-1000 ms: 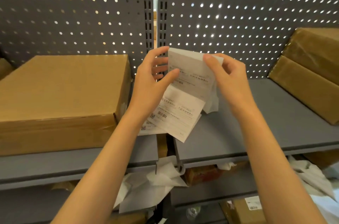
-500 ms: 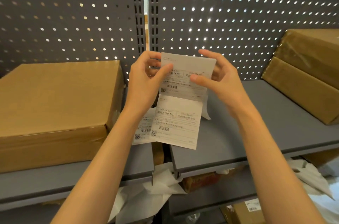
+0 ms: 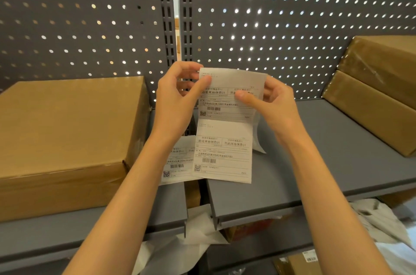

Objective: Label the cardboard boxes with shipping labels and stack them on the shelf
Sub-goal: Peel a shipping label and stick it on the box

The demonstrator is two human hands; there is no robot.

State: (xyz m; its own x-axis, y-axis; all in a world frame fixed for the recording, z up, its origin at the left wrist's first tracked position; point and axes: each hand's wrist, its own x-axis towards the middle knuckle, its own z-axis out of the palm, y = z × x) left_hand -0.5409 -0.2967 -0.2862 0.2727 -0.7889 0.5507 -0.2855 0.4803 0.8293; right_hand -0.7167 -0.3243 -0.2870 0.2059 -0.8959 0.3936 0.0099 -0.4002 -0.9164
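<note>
A strip of white shipping labels (image 3: 225, 130) hangs in front of the grey shelf (image 3: 315, 162), printed side toward me. My left hand (image 3: 177, 99) pinches its top left corner between thumb and fingers. My right hand (image 3: 272, 103) pinches the top label from the right, thumb on the print. A further part of the strip (image 3: 177, 162) trails behind my left wrist. A large flat cardboard box (image 3: 65, 135) lies on the left shelf section. Two brown boxes (image 3: 378, 94), wrapped in clear tape, are stacked at the right.
A grey pegboard wall (image 3: 270, 26) backs the shelf. Crumpled white backing paper (image 3: 193, 236) lies on the lower shelf, with more white paper (image 3: 387, 229) at lower right. A small labelled box (image 3: 301, 262) sits at the bottom.
The label strip has been turned flat toward me and lowered a little. My right thumb has slid onto the face of the top label. My view has shifted slightly left.
</note>
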